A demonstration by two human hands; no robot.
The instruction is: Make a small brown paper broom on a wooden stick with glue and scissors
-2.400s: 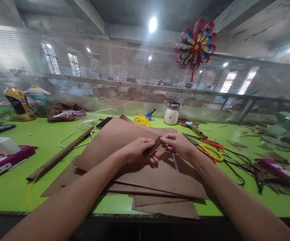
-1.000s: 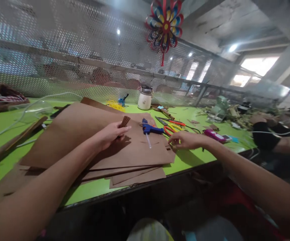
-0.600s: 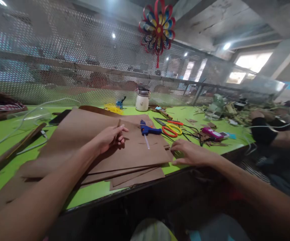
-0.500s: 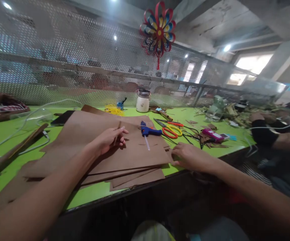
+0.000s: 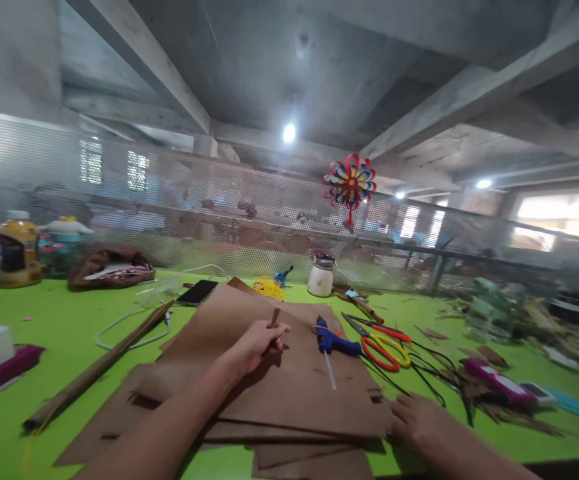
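Note:
My left hand (image 5: pixel 262 341) is closed on a small brown paper strip (image 5: pixel 274 317), which sticks up between thumb and fingers above a stack of brown paper sheets (image 5: pixel 299 393). My right hand (image 5: pixel 419 423) is low at the stack's right edge, fingers curled inward and slightly blurred; what they close on is hidden. A blue glue gun (image 5: pixel 338 342) lies on the sheets between my hands, a clear glue stick (image 5: pixel 329 370) beside it. Just right of it are scissors (image 5: pixel 387 352) with orange and yellow handles, among black cords.
On the green table (image 5: pixel 69 320) lie a long brown rolled tube (image 5: pixel 99 360), a white cable and a dark phone (image 5: pixel 197 293). A white jar (image 5: pixel 321 275) stands behind. A magenta device (image 5: pixel 499 383) and brown scraps lie right. A perforated screen (image 5: pixel 209 220) runs along the back.
My view has tilted up and swung left, bringing in more ceiling and the table's left side. My left hand still holds the brown strip; my right hand stays by the stack's edge.

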